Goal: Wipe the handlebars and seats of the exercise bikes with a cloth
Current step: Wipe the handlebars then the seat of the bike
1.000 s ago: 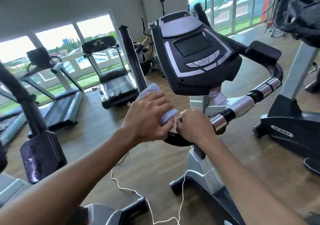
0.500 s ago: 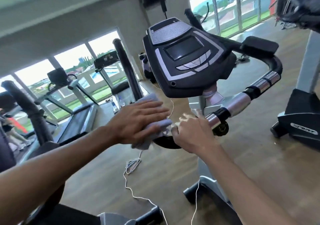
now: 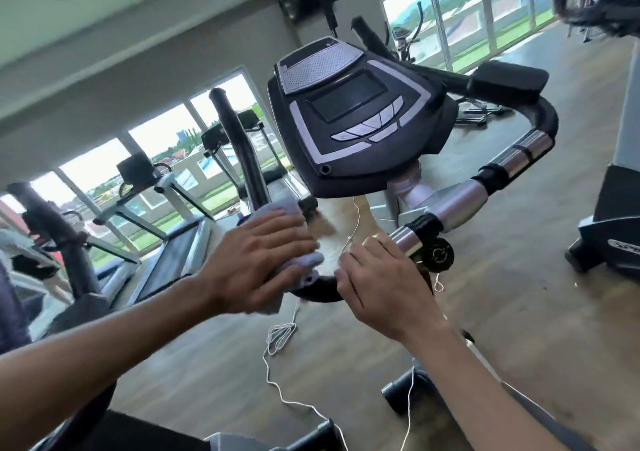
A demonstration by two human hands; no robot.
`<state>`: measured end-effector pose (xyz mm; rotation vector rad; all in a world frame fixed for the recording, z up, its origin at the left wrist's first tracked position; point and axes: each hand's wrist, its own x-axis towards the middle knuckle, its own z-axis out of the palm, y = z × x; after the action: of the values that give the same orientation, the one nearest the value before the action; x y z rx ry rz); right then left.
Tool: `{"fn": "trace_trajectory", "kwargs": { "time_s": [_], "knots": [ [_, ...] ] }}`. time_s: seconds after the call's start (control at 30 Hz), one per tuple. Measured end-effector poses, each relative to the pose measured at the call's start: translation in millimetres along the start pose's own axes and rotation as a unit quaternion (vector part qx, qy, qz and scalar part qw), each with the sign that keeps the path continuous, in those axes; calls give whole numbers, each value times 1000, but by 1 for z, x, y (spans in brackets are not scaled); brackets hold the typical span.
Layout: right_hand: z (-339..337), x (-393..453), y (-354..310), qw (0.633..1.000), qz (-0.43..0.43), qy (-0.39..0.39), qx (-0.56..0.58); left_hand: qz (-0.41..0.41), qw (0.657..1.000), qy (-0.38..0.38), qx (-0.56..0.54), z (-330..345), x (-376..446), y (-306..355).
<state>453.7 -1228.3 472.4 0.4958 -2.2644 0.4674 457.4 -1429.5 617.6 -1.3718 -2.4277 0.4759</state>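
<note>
The left hand (image 3: 258,263) presses the cloth (image 3: 304,260), soft, light and bunching, flat-fingered onto the handlebar (image 3: 317,293) below the console (image 3: 356,118), while the right hand (image 3: 375,277) curls round the bar beside it; best held by palming its middle.
</note>
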Motion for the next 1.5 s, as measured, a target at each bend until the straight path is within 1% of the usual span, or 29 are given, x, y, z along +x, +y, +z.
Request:
{"fn": "trace_trajectory", "kwargs": {
  "time_s": [0.07, 0.1, 0.2, 0.23, 0.27, 0.37, 0.4, 0.5, 0.53, 0.6, 0.63, 0.67, 0.7, 0.77, 0.8, 0.87, 0.9, 0.97, 1.0, 1.07, 1.13, 1.17, 1.2, 1.27, 1.3, 1.33, 1.4, 1.47, 1.5],
  "knots": [
    [5, -5, 3, 999, -11, 43, 7, 57, 998, -37, -6, -6, -1, -7],
    [7, -6, 4, 998, -12, 61, 6, 57, 997, -46, -2, -9, 7, -19],
    [8, -5, 6, 996, -19, 86, 8, -40, 999, -8, 15, -9, 24, -35],
    [9, -5, 7, 996, -23, 88, 11, -49, 999, 2, 17, -7, 23, -29],
    [9, -6, 7, 995, -27, 90, 14, -40, 999, 0, 16, -4, 19, -22],
    [10, -9, 7, 994, -26, 97, 31, 42, 997, -58, -1, -7, 14, -14],
    [10, -9, 8, 995, -27, 93, 38, 36, 998, -60, 3, -12, 22, -20],
    [10, -6, 10, 995, -30, 83, 40, -43, 999, -13, 20, -9, 31, -18],
    [9, -6, 10, 995, -30, 82, 40, -38, 999, -10, 23, -5, 28, -8],
    [9, -8, 9, 996, -28, 79, 42, 19, 999, -41, 14, 2, 17, 11],
    [9, -7, 9, 996, -26, 77, 43, 47, 997, -55, 11, 1, 16, 9],
    [8, -8, 9, 996, -26, 73, 43, 46, 997, -59, 9, -3, 20, 1],
    [7, -8, 9, 997, -26, 67, 39, 18, 999, -39, 7, -6, 27, -8],
    [5, -7, 9, 998, -24, 49, 30, -72, 997, 40, 12, -3, 31, -15],
    [4, -6, 9, 998, -27, 40, 28, -92, 993, 75, 26, 5, 26, -9],
    [3, -7, 7, 999, -21, 32, 29, -75, 991, 96, 49, 21, 8, 14],
    [3, -8, 6, 999, -17, 32, 31, -39, 994, 85, 61, 25, -1, 21],
    [2, -8, 5, 999, -9, 30, 40, 34, 995, 68, 60, 16, -4, 9],
    [0, -7, 5, 999, -7, 26, 44, 43, 995, 73, 51, 12, 0, 0],
    [-1, -6, 6, 999, -10, 14, 41, -2, 992, 112, 56, 17, 3, -3],
    [-3, -7, 6, 999, -8, 8, 42, -63, 971, 197, 117, 41, -1, 13],
    [-2, -7, 4, 999, -5, 5, 45, -80, 961, 220, 150, 50, -7, 18],
    [-2, -7, 3, 999, -6, -1, 48, -73, 956, 227, 173, 55, -14, 20],
    [-2, -7, 4, 998, -5, -18, 55, -29, 956, 219, 194, 54, -16, 12],
    [-3, -7, 4, 998, -8, -26, 57, -24, 954, 225, 196, 51, -16, 8],
    [-4, -7, 5, 998, -10, -30, 57, -38, 951, 240, 190, 51, -16, 6],
    [-6, -6, 6, 998, -13, -40, 56, -117, 938, 285, 158, 58, -19, 13],
    [-7, -7, 6, 997, -16, -51, 59, -237, 907, 328, 119, 68, -22, 31],
    [-8, -8, 5, 997, -14, -50, 63, -299, 890, 328, 102, 69, -18, 37]
  ]
}}
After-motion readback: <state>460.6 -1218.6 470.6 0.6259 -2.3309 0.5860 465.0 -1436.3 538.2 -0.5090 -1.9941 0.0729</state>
